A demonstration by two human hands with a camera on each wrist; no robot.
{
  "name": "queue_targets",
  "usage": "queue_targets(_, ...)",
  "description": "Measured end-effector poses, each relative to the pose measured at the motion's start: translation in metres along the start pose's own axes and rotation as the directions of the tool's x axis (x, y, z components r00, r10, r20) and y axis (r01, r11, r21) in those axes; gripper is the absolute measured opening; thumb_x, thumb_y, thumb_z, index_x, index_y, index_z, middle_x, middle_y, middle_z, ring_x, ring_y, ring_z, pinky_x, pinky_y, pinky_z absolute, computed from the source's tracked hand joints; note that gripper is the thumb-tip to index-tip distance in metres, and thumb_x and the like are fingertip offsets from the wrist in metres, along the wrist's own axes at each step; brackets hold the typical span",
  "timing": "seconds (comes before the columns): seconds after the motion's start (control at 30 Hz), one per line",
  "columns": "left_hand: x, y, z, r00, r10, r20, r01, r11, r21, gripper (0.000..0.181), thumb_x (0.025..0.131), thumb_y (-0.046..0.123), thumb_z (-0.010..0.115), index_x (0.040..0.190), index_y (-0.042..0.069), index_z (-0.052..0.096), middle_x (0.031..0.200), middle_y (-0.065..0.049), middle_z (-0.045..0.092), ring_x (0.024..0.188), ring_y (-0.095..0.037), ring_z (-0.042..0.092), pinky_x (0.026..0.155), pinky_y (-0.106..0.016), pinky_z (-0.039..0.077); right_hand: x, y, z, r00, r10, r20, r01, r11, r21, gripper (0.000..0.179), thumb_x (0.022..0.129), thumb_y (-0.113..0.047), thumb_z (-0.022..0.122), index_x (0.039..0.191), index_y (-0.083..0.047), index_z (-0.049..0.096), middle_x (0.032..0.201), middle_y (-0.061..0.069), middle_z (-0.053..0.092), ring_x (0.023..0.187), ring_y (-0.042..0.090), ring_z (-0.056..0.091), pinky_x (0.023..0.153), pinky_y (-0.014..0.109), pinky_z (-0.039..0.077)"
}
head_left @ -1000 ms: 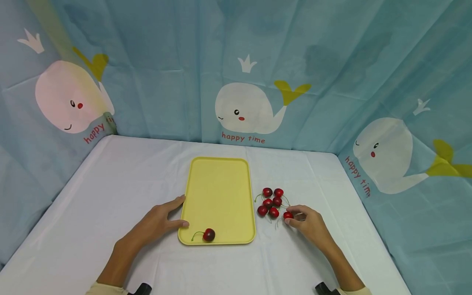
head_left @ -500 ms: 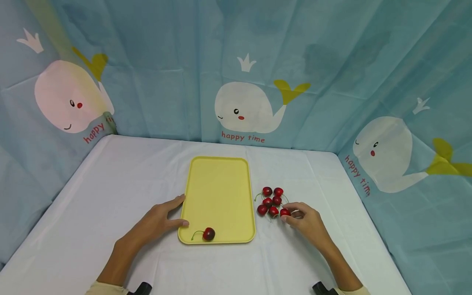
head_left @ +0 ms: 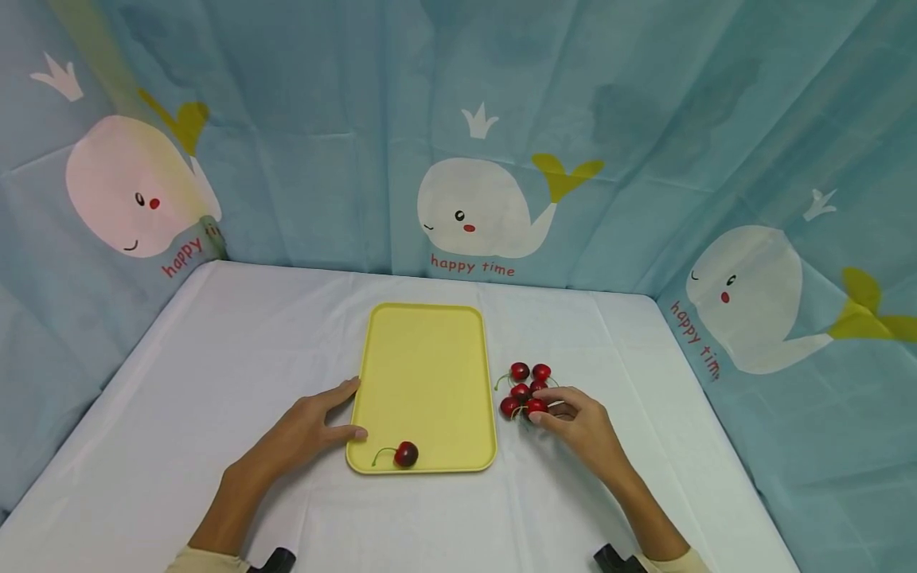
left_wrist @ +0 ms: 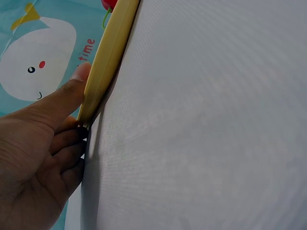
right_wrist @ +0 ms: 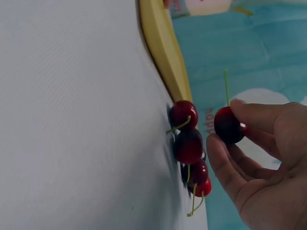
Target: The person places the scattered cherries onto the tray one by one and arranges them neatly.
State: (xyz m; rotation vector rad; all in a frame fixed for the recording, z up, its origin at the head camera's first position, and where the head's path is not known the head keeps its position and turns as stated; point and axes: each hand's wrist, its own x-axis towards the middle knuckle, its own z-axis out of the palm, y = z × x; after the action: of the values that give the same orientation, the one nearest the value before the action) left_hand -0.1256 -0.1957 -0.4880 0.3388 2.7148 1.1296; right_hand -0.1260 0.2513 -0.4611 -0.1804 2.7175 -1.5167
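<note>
My right hand [head_left: 583, 426] pinches a dark red cherry [right_wrist: 229, 125] between thumb and fingertips, its green stem sticking out. In the right wrist view this cherry is held apart from the tabletop, beside a cluster of several other cherries [right_wrist: 188, 146]. From the head view it overlaps the near side of that cluster, right of the yellow tray [head_left: 423, 374]. My left hand [head_left: 311, 426] grips the tray's left edge, thumb on the rim [left_wrist: 106, 62] and the other fingers against its side. One cherry [head_left: 406, 454] with a curved stem lies in the tray near its front edge.
A white cloth [head_left: 236, 358] covers the table. Blue curtains [head_left: 308, 175] printed with whales hang along the back and both sides. Dark wrist mounts show at both cuffs, at the bottom of the head view.
My right hand has lifted its cherry and carried it left, over the near part of the cluster toward the tray. The left hand and the tray have stayed in place.
</note>
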Motion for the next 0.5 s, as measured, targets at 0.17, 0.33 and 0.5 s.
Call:
queue_targets(0.17,0.000,0.000,0.000,1.000,0.008,-0.006,-0.008,1.000,0.004,0.099,0.087,0.053,0.084,0.163,0.007,0.041,0.165,-0.015,0.044,0.154,-0.042,0.039,0.122,-0.062,0.037,0.002,-0.004,0.007,1.000,-0.023,0.008,0.023,1.000,0.012,0.039,0.087,-0.031,0.090,0.122,-0.020,0.077,0.123,0.002,0.073,0.098,0.016,0.074,0.086,0.021,0.062)
queue_targets(0.33,-0.001,0.000,0.000,1.000,0.018,-0.012,-0.018,1.000,0.007,0.097,0.088,0.051,0.084,0.163,0.006,0.042,0.165,-0.015,0.044,0.153,-0.042,0.040,0.122,-0.062,0.037,0.006,-0.009,0.013,0.999,-0.022,0.024,0.021,1.000,0.013,0.038,0.087,-0.033,0.090,0.121,-0.022,0.078,0.121,0.000,0.073,0.098,0.018,0.073,0.083,0.023,0.063)
queue_targets(0.5,-0.001,0.002,-0.001,1.000,0.003,-0.003,-0.003,1.000,0.002,0.098,0.088,0.052,0.083,0.163,0.006,0.041,0.165,-0.016,0.044,0.154,-0.043,0.039,0.123,-0.063,0.036,0.009,-0.014,0.020,0.999,-0.039,0.033,0.038,0.999,0.016,0.034,0.087,-0.030,0.090,0.117,-0.022,0.079,0.110,-0.001,0.077,0.094,0.019,0.071,0.077,0.025,0.061)
